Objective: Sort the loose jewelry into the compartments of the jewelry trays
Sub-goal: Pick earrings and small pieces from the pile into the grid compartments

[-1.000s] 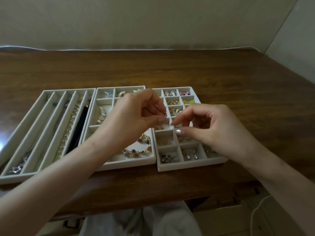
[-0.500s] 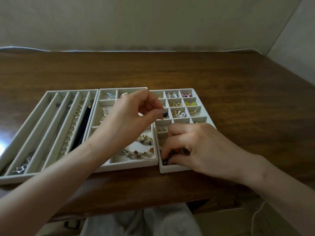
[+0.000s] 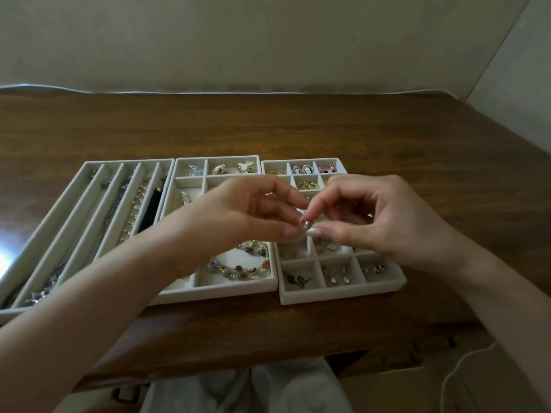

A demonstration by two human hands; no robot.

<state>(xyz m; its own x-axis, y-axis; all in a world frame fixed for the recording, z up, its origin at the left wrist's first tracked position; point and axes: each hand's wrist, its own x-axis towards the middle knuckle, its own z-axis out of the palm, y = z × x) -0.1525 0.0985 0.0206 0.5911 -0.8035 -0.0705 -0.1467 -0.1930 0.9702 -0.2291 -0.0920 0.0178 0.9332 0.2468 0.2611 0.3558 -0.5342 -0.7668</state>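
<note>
Now raised off tray (image 3: pixel 343 293), right hand (image 3: pixel 384 222) pinching small earring (image 3: pixel 307 225), left hand (image 3: pixel 238 216) pinching it too

free: far table (image 3: pixel 298 126), above L tray (image 3: pixel 128 161) | blkd: L hand (image 3: pixel 238 213) + R hand (image 3: pixel 387 222) over mid tray (image 3: pixel 223 290), R tray (image 3: pixel 343 295)

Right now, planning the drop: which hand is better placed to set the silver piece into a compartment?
Probably right. The right hand pinches the silver piece above the right tray; the left hand reaches across the middle tray, its hold unclear.
</note>
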